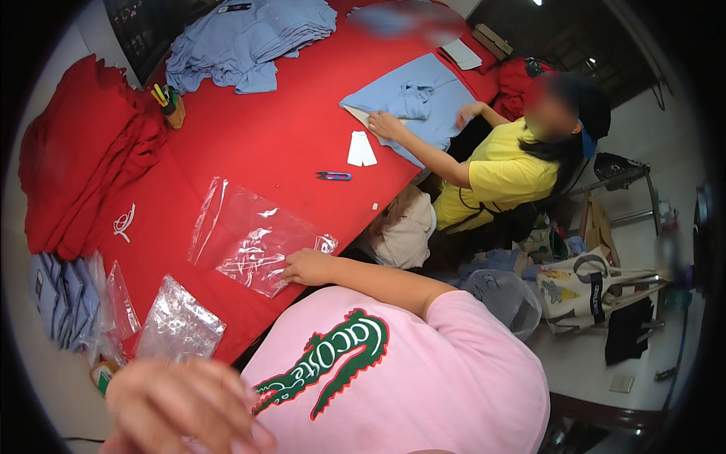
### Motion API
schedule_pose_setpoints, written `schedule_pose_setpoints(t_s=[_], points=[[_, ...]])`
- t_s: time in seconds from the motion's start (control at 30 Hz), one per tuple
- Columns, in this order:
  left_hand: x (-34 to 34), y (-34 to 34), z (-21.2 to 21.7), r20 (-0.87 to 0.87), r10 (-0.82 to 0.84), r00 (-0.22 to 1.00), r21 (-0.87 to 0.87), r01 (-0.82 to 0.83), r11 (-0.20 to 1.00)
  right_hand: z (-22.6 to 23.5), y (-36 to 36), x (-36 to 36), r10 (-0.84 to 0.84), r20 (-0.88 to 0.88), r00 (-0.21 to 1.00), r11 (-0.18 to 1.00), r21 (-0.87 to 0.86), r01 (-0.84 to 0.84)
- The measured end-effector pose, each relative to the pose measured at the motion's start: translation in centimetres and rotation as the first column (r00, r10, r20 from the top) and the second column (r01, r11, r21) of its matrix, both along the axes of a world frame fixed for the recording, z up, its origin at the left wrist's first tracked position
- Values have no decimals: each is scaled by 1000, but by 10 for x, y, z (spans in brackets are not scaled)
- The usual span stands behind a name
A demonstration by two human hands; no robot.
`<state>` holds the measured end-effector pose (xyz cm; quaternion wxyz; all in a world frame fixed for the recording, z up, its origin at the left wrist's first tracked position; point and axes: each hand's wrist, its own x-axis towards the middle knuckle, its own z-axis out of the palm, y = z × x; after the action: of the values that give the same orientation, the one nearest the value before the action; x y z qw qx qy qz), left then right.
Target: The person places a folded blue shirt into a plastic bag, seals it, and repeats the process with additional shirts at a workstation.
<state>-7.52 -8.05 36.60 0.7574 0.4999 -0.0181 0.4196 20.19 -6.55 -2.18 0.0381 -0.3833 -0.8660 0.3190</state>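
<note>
A clear plastic bag [261, 246] lies flat on the red-covered table in front of me. My right hand [308, 267] rests on its near right edge, palm down, fingers loosely extended to the left. Close to the camera at the lower left is my left hand [181, 408], raised and blurred, its fingers curled; whether anything is in it does not show. Just beyond that hand, another crinkled clear bag [179, 321] lies at the table's near side. Blue-handled thread snips [333, 175] and white paper tags [361, 149] lie farther off.
Red garments [87, 155] are piled on the left, with bagged blue garments [64, 299] below them. More blue shirts [253, 41] are stacked at the back, near a pen holder [173, 112]. A co-worker in yellow [507, 166] handles a blue shirt [412, 91] across the table.
</note>
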Motion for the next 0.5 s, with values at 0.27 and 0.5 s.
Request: schedule_pose_setpoints(t_s=[0.27,0.5], points=[[71,-103,71,-617,509,601,-186,-739,647,20,17,68,-92,-121,988,862,-506,18],[109,-109,104,-364,484,796,-181,-570,801,30,54,69,59,-12,998,935,-350,-59]])
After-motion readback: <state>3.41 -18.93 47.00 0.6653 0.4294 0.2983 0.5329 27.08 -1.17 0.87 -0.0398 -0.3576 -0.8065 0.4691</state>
